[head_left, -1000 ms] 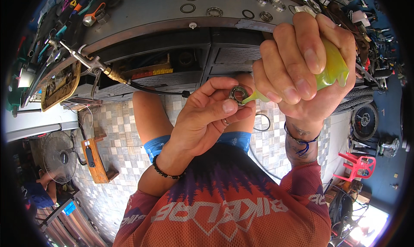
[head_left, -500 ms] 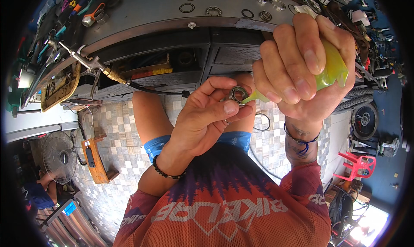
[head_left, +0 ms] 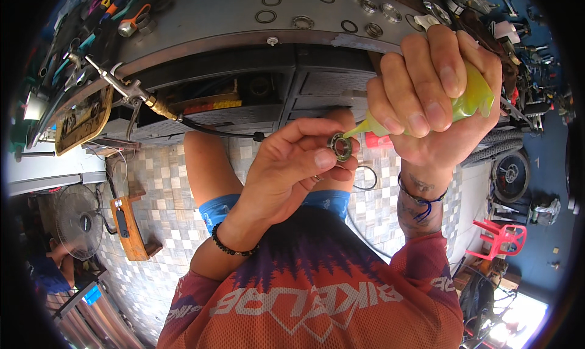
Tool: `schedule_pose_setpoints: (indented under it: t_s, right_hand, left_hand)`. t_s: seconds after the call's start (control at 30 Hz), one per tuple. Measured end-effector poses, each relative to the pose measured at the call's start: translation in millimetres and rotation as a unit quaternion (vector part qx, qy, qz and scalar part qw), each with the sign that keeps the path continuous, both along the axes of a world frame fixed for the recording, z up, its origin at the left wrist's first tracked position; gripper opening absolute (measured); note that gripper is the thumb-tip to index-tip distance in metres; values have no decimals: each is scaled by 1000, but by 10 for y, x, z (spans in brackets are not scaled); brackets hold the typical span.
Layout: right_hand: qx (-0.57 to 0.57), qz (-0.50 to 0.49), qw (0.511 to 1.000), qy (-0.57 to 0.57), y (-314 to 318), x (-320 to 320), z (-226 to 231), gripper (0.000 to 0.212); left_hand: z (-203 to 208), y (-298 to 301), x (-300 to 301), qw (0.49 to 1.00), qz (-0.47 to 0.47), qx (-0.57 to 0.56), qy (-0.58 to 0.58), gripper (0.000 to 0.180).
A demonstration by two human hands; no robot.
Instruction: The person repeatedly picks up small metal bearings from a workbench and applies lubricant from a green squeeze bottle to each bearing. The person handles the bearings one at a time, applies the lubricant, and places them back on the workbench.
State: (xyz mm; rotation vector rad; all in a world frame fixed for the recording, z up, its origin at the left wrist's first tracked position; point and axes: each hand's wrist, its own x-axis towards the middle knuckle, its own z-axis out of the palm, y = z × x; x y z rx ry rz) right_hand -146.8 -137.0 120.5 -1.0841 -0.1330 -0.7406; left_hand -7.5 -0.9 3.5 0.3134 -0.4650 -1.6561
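At frame centre the left hand (head_left: 292,166) pinches a small ring bearing (head_left: 340,146), partly hidden by fingertips. The right hand (head_left: 432,99) clenches a yellow squeeze bottle (head_left: 469,99), its nozzle seemingly touching the bearing.

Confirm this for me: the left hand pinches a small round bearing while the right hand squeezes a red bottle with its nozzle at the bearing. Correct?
Not quite. In the head view the bottle in the right hand is yellow-green, not red. The rest holds: the left hand pinches the bearing, and the nozzle points at it.
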Motion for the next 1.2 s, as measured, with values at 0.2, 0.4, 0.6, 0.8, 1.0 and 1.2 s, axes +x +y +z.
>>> schedule_pose_setpoints:
  t_s: [0.2,0.4,0.6,0.8,1.0,1.2]
  right_hand:
    - [-3,2,1000,2,-10,6,4,43]
    - [-2,-1,1000,-4,-2,29,-7,42]
    - [-4,-2,1000,0,-7,32,1,41]
    - [-1,-5,1000,-3,9,38,3,41]
    - [-6,2,1000,-9,7,41,-7,41]
    - [-7,5,1000,-13,18,44,-2,41]
  left_hand:
    - [1,1,1,1000,-4,1,8,38]
    - [-10,-13,-2,1000,-5,-3,14,38]
    - [-6,-12,0,1000,-8,-1,16,39]
    - [-8,-16,-1,999,-13,0,44,35]
    - [-10,-8,1,999,-17,3,51,33]
    - [2,-4,-8,998,-18,3,55,33]
